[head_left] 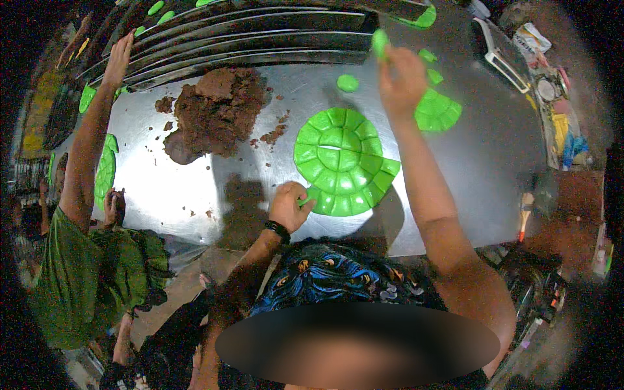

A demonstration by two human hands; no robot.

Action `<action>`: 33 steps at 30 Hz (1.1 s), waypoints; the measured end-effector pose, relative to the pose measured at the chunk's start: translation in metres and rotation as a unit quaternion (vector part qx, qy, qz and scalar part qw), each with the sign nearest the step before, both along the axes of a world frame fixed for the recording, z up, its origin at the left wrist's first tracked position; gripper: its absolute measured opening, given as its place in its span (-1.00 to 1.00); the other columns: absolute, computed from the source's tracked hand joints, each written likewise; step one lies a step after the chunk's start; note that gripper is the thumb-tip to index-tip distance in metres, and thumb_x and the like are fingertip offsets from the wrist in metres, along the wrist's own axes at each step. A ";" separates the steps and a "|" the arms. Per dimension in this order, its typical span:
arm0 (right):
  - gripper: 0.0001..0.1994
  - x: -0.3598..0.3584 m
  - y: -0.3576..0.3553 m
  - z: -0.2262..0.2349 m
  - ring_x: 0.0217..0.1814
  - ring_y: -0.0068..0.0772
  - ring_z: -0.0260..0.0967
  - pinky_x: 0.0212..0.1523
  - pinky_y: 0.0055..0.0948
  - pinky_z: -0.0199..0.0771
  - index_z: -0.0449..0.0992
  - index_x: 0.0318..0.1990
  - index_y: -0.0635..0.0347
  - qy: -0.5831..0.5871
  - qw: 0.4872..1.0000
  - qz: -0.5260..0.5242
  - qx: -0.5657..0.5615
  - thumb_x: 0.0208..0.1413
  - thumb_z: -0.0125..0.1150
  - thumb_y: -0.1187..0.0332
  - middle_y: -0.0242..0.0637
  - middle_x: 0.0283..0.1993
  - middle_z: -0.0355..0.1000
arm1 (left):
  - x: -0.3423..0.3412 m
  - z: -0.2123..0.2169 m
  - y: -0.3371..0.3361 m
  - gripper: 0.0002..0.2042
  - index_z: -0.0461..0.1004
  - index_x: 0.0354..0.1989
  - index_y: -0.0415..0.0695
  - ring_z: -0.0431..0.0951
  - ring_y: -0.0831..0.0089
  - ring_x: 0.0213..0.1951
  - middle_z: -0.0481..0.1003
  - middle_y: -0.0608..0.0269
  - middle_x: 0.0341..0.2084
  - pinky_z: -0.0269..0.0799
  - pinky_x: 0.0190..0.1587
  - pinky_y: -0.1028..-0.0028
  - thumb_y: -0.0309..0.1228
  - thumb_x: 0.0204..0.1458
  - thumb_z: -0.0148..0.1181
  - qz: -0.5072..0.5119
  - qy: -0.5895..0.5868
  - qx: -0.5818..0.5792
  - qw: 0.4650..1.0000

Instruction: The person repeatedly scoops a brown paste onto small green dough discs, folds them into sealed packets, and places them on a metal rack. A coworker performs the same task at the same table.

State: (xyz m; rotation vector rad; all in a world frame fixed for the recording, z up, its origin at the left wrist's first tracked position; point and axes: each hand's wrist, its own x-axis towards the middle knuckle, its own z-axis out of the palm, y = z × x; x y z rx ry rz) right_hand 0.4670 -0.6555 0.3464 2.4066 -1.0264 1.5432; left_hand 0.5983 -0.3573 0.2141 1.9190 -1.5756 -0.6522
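A round, glossy green slab point(339, 161) of dough-like pieces, set edge to edge in rings, lies on the metal table point(253, 188) before me. At its lower left rim my left hand point(288, 207) is closed, pinching a small green piece point(305, 199); whether that piece is joined to the slab I cannot tell. My right hand point(402, 81) is raised beyond the slab near the far trays, with a small green oval piece point(379, 44) held in its fingertips. A single green oval point(348, 83) rests between that hand and the slab.
Left of the slab sits a crumbly brown mass point(221, 110). Long dark trays point(260, 45) line the far edge. A green wedge-shaped cluster point(439, 110) lies at right. A co-worker's arm point(97, 130) reaches over the left end; a brush point(525, 214) lies right.
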 end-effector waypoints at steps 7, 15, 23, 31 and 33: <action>-0.81 0.000 0.131 -0.108 -0.43 -0.50 0.34 -0.38 -0.46 0.37 0.51 -0.28 0.18 -0.033 0.880 0.178 0.440 0.00 0.22 0.28 -0.33 -0.38 0.46 | 0.072 0.040 0.059 -0.73 0.40 -0.11 -0.18 0.54 0.43 -0.31 0.51 0.23 -0.25 0.48 -0.26 0.46 -0.45 0.01 0.24 0.263 0.519 -0.015 0.813; -0.71 0.050 0.254 -0.037 -0.44 -0.66 0.39 -0.41 -0.66 0.38 0.53 -0.11 0.23 0.033 0.668 0.386 0.635 0.00 0.32 0.35 -0.46 -0.37 0.47 | 0.021 0.059 0.053 -0.59 0.29 -0.68 -0.16 0.20 0.62 -0.63 0.27 0.46 -0.75 0.13 -0.59 0.51 -0.22 0.20 -0.01 0.401 0.268 -0.254 0.838; -0.61 0.030 0.301 -0.028 -0.10 -0.10 0.40 -0.06 -0.22 0.38 0.48 -0.05 0.23 0.153 0.860 0.352 0.337 -0.01 0.23 0.22 -0.07 -0.12 0.45 | 0.046 0.035 0.111 -0.54 0.41 0.04 -0.15 0.30 0.22 0.06 0.37 0.05 -0.03 0.18 0.07 0.29 -0.05 0.14 -0.04 0.333 0.043 -0.141 0.931; -0.72 0.053 0.240 -0.087 -0.30 0.07 0.42 -0.23 -0.07 0.40 0.53 -0.35 0.25 0.254 0.773 0.342 0.470 0.08 0.08 0.19 -0.02 -0.34 0.47 | 0.020 0.007 0.112 -0.74 0.51 -0.30 -0.11 0.39 0.07 -0.09 0.47 0.20 -0.16 0.29 -0.03 0.13 -0.26 -0.14 0.27 0.234 -0.136 -0.138 0.953; -0.79 0.094 0.177 -0.096 -0.21 -0.03 0.46 -0.20 -0.18 0.44 0.54 -0.24 0.24 0.221 0.859 0.364 0.284 0.06 0.13 0.29 -0.02 -0.27 0.48 | 0.017 0.009 0.107 -0.84 0.48 -0.33 -0.17 0.46 0.28 -0.22 0.50 0.23 -0.29 0.37 -0.14 0.28 -0.39 -0.07 0.24 0.228 0.129 -0.162 0.951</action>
